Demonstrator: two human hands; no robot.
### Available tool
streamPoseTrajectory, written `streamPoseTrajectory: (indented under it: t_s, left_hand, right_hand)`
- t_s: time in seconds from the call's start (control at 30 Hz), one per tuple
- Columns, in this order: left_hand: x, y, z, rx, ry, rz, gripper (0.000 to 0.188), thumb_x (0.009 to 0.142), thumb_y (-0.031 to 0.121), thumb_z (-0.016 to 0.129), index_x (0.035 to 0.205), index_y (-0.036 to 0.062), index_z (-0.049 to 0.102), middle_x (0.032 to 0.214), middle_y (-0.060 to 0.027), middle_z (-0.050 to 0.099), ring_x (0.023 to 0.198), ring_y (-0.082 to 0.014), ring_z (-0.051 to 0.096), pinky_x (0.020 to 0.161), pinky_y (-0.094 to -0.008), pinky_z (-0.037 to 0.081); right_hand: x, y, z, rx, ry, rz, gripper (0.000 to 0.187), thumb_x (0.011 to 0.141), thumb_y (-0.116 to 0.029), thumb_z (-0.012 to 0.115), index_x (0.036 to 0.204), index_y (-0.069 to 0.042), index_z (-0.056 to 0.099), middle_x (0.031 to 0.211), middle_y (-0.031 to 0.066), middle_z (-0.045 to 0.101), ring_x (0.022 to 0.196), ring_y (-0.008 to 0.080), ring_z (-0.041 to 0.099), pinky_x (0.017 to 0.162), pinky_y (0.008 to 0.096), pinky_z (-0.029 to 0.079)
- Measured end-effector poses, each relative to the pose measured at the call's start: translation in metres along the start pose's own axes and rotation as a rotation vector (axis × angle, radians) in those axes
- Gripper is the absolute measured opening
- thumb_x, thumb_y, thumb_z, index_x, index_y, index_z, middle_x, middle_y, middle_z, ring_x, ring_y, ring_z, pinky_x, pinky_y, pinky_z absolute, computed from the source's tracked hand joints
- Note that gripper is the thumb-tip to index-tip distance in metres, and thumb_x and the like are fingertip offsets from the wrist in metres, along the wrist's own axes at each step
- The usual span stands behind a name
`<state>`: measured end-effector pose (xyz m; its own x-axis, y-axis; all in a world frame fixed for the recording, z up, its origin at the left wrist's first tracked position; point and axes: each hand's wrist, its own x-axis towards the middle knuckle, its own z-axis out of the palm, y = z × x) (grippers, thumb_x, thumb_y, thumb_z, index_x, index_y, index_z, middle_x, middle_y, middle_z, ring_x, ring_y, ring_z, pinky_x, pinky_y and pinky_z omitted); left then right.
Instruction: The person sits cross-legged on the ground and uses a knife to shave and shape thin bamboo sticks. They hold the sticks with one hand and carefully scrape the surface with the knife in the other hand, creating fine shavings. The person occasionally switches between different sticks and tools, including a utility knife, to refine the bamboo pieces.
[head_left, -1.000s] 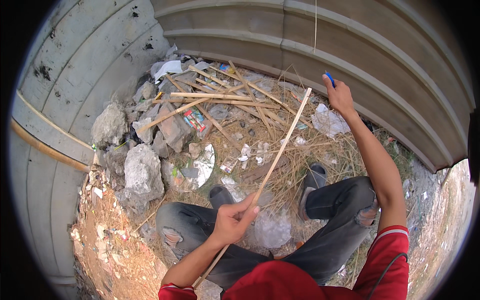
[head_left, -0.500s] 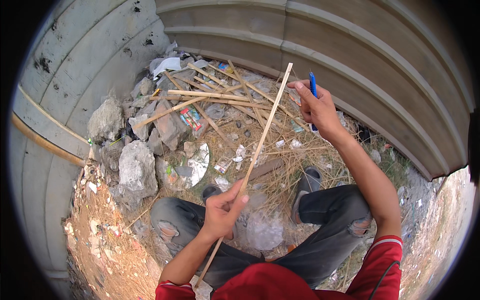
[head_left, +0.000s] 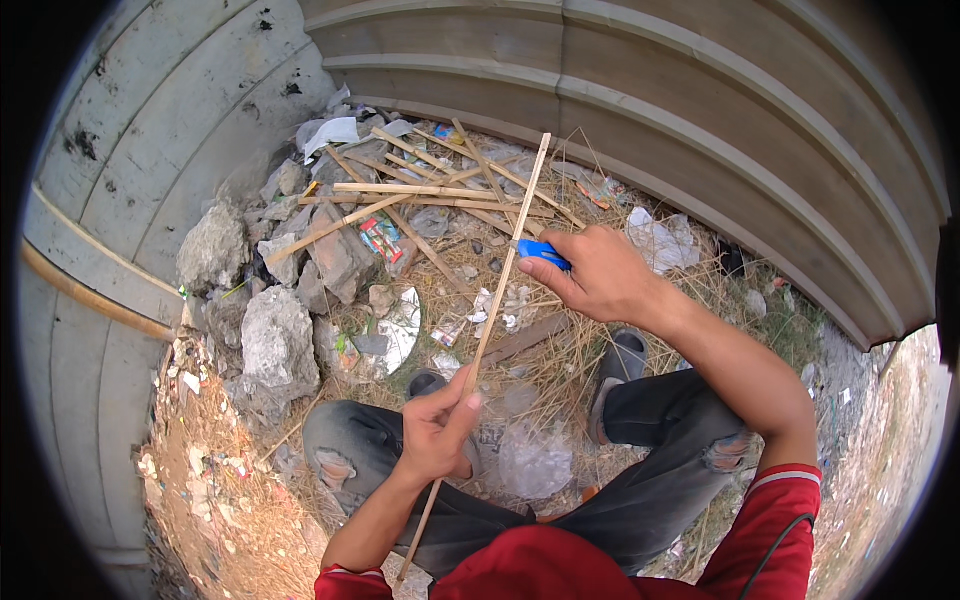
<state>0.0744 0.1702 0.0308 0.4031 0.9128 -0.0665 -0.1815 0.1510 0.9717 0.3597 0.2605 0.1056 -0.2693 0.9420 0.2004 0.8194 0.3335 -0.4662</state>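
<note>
My left hand [head_left: 438,430] is closed around the lower part of a long, thin wooden strip [head_left: 497,306], which slants up and away to the right. The strip's lower end passes below the hand, beside my left leg. In my right hand [head_left: 606,272] I grip a blue utility knife [head_left: 545,255]. Its tip is at the strip's upper half, seemingly touching the wood. Beyond my hands, several more wooden strips [head_left: 430,189] lie crossed in a loose heap over rocks and litter.
Grey rocks [head_left: 277,338] pile up at the left. A corrugated metal wall [head_left: 700,110] closes off the far side, and a pale panel wall [head_left: 110,200] the left. Dry grass, a broken white plate piece [head_left: 403,335] and plastic scraps cover the ground around my sandals [head_left: 622,360].
My right hand has come down and left, bringing the blue knife from upright beside the strip to against it. The strip's upper end has shifted slightly left; my left hand still holds it.
</note>
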Motion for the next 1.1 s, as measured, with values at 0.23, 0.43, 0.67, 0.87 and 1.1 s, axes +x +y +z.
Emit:
streamPoseTrajectory:
  t_s: [0.23,0.43,0.67,0.87,1.1]
  left_hand:
    - [-0.001,0.003,0.008,0.208,-0.054,0.067,0.043,0.099,0.004,0.062,0.139,-0.0086,0.053,0.082,0.007,0.056,0.07,-0.0003,0.044,0.059,-0.0184,0.036]
    - [0.007,0.006,0.012,0.246,-0.057,0.038,0.043,0.101,0.005,0.06,0.142,-0.0058,0.053,0.078,0.0079,0.052,0.066,0.0002,0.041,0.057,-0.0183,0.032]
    - [-0.02,-0.014,0.0,0.392,-0.211,0.19,0.04,0.099,0.006,0.063,0.136,-0.0079,0.057,0.076,0.0075,0.055,0.068,-0.0002,0.045,0.057,-0.0186,0.038]
    - [-0.006,-0.01,-0.004,0.346,-0.044,0.128,0.04,0.098,0.004,0.064,0.136,-0.0058,0.058,0.076,0.0084,0.055,0.064,0.0013,0.042,0.053,-0.0175,0.032]
    - [-0.005,-0.005,0.008,0.285,-0.051,0.14,0.041,0.097,0.003,0.065,0.136,-0.006,0.058,0.077,0.0096,0.055,0.063,0.002,0.041,0.053,-0.0175,0.03]
  right_hand:
    - [0.018,0.062,-0.023,-0.013,0.139,0.236,0.068,0.096,-0.066,0.049,0.095,-0.002,0.074,0.066,0.0193,0.064,0.073,0.041,0.065,0.07,0.0508,0.048]
    - [0.027,0.072,-0.021,-0.088,0.227,0.236,0.073,0.095,-0.069,0.048,0.092,-0.001,0.074,0.064,0.0197,0.061,0.069,0.041,0.061,0.07,0.0488,0.048]
    - [0.044,0.159,-0.08,0.192,0.831,0.49,0.067,0.1,-0.06,0.047,0.066,-0.003,0.051,0.055,0.0021,0.04,0.052,0.0155,0.039,0.052,0.0355,0.033]
    - [0.013,0.077,-0.053,0.725,0.478,0.436,0.053,0.097,-0.053,0.061,0.084,-0.002,0.067,0.051,-0.0041,0.039,0.045,0.0064,0.035,0.046,0.0265,0.026]
    - [0.014,0.053,-0.043,0.91,0.36,0.378,0.037,0.097,-0.037,0.07,0.095,0.0,0.071,0.051,-0.0082,0.038,0.043,0.0031,0.031,0.042,0.0246,0.02]
